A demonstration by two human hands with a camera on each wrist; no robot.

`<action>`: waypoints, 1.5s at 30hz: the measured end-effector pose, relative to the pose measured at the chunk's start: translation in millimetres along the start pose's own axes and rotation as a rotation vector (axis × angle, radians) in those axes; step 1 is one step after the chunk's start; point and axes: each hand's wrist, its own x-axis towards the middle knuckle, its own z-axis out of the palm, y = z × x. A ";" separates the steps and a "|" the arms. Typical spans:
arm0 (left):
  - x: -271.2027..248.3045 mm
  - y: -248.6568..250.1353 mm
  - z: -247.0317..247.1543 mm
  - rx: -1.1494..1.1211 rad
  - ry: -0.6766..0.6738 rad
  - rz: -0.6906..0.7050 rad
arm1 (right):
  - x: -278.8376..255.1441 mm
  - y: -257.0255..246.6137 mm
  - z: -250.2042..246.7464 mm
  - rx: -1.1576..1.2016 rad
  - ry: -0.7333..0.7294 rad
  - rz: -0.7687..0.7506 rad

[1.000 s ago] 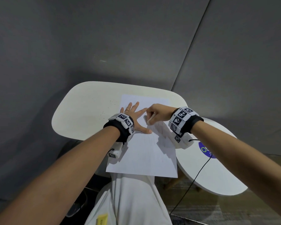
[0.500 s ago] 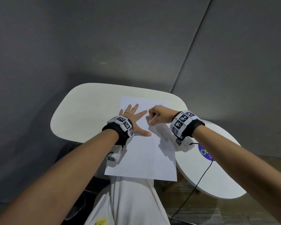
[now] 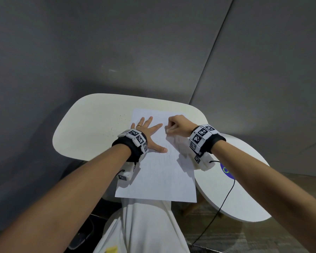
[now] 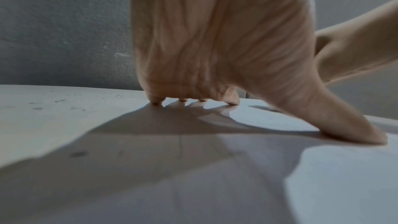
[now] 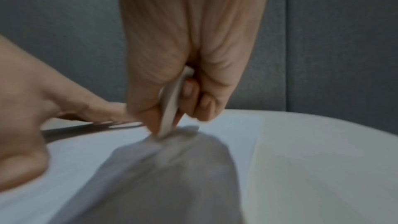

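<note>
A white sheet of paper point(image 3: 159, 176) lies on the cream table point(image 3: 91, 128), its near edge hanging over the table's front. My left hand point(image 3: 150, 136) lies flat on the sheet with its fingers spread, pressing it down; the left wrist view shows the fingertips point(image 4: 232, 103) and thumb touching the paper point(image 4: 280, 176). My right hand point(image 3: 175, 126) is curled round a small white eraser point(image 5: 170, 101), whose lower end touches the paper point(image 5: 107, 151) just right of the left index finger. The right wrist view is blurred.
A lower round white table point(image 3: 244, 198) with a blue sticker point(image 3: 225, 170) stands at the right, and a black cable point(image 3: 224, 199) runs across it. Grey wall panels stand close behind the table. My white-clothed lap point(image 3: 144, 225) is below the sheet.
My right hand with the eraser has shifted a little toward the far edge of the sheet. The left hand stays flat in the same place on the paper.
</note>
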 end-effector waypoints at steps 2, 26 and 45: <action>-1.2 0.0 1.3 0.001 0.008 0.002 | -2.3 0.9 1.5 -0.047 -0.171 -0.009; -2.9 2.6 -0.6 0.000 -0.014 -0.015 | 5.0 11.7 -4.6 0.041 -0.029 0.009; -25.1 44.9 26.5 0.084 -0.020 0.362 | 6.1 49.9 24.6 0.461 0.302 0.266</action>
